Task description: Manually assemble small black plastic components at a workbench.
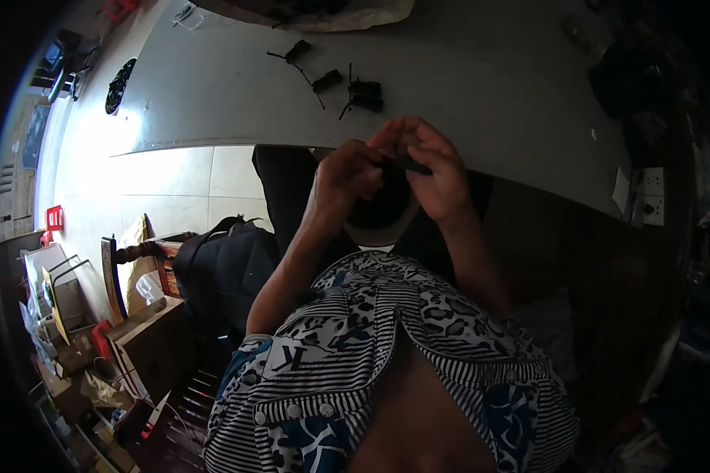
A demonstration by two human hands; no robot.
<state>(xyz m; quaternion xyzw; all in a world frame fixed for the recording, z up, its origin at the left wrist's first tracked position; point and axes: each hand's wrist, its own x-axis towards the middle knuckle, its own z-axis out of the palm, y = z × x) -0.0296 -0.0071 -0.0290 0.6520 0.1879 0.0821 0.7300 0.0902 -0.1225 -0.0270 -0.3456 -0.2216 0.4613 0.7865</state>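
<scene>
Where I pinch: small dark piece (416, 163), at five o'clock from the black thin-armed parts (326, 80) on the grey table (489, 87).
Right hand (443, 180): nearly closed, thumb against fingers on the piece; best kept steady.
Left hand (339, 177): curled close; whether it grips too, I cannot tell; light pressure should suit.
</scene>
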